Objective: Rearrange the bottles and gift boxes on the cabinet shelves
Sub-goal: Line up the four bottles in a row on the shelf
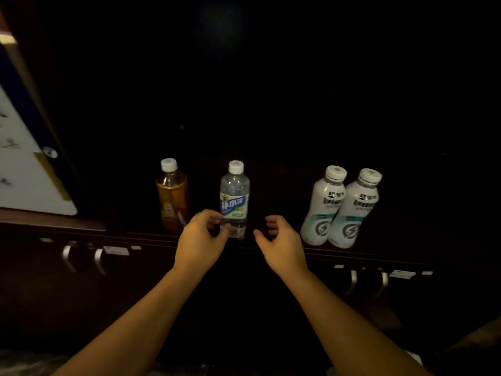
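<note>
my left hand (200, 234) pinches base of clear bottle (234, 198), upright mid shelf (151, 236). right hand (279, 240) half curled, holds nothing, just beside it. 4 bottles: 1 clear, 1 amber (173, 196) left, 2 white (324, 206) (353, 210) touching at right. 1 box (24, 164) far left.

left hand (200, 237) touching clear bottle (234, 198) | right hand (280, 241) loosely curled, holding nothing

Four bottles (234, 198), one gift box (24, 158).

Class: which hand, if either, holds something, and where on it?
The left hand pinches the clear water bottle near its base; the right hand holds nothing.
</note>
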The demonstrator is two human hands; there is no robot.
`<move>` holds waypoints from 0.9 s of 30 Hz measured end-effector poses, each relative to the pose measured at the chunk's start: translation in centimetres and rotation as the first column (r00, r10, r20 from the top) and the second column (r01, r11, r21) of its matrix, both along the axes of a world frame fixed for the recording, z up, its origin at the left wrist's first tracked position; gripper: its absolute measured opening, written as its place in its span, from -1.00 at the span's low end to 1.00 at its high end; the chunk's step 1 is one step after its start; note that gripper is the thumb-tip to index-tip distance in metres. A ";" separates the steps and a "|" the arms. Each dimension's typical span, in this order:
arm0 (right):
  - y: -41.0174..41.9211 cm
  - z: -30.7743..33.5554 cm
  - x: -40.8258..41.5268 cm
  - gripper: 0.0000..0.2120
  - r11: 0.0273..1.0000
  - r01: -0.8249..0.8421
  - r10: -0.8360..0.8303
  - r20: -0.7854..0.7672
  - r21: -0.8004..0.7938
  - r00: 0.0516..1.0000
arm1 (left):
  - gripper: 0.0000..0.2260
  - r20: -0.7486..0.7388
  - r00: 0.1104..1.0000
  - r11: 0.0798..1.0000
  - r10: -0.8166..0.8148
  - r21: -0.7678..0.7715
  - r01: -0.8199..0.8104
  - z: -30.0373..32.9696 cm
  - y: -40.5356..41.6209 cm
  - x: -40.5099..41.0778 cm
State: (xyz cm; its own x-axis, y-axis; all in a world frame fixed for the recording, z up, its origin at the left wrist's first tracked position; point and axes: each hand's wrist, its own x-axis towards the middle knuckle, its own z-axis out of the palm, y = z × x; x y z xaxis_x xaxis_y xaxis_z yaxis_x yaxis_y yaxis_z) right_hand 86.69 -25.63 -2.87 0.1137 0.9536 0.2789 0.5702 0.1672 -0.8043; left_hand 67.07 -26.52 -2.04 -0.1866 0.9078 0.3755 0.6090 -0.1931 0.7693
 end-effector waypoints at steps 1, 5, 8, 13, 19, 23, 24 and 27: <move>0.4 -0.1 -0.7 -0.49 0.999 -0.016 0.016 -0.004 -0.029 1.000 | -0.73 0.004 0.998 0.998 0.057 0.035 -0.057 0.0 -0.1 -1.0; 1.6 -0.4 -2.8 -0.20 0.989 -0.067 0.057 -0.080 -0.135 0.995 | -0.47 0.038 0.970 0.965 0.241 0.097 -0.243 -0.6 0.3 -4.9; 2.6 -0.5 -3.6 -0.08 0.982 -0.081 0.062 -0.118 -0.172 0.991 | -0.26 0.114 0.958 0.964 0.264 0.009 -0.267 -1.2 1.1 -6.8; 3.7 -0.7 -4.6 -0.17 0.977 -0.107 0.086 -0.119 -0.183 0.989 | -0.04 0.227 0.942 0.965 0.248 -0.144 -0.219 -2.6 2.8 -8.5; 4.6 -0.8 -6.0 -0.28 0.975 -0.140 0.119 -0.123 -0.175 0.985 | -0.34 0.257 0.956 0.981 0.144 -0.160 -0.105 -3.8 3.4 -9.7; 5.1 -0.9 -7.4 -0.28 0.971 -0.153 0.131 -0.125 -0.185 0.983 | -0.35 0.281 0.950 0.984 0.137 -0.145 -0.100 -3.9 3.5 -10.5; 5.2 -0.9 -7.7 -0.28 0.970 -0.156 0.135 -0.126 -0.184 0.983 | -0.36 0.283 0.949 0.985 0.136 -0.142 -0.099 -4.0 3.6 -10.8; 5.5 -1.0 -8.8 -0.29 0.969 -0.167 0.145 -0.129 -0.181 0.981 | -0.36 0.303 0.941 0.984 0.148 -0.143 -0.108 -4.2 3.7 -11.7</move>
State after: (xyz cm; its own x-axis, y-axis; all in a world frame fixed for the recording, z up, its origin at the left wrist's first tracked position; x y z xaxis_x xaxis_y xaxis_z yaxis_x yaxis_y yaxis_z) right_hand 77.84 -20.10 -3.91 -0.0199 0.9962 0.0844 0.4521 0.0842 -0.8880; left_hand 55.39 -22.81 -6.28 -0.3940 0.9038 0.1670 0.3483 -0.0214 0.9371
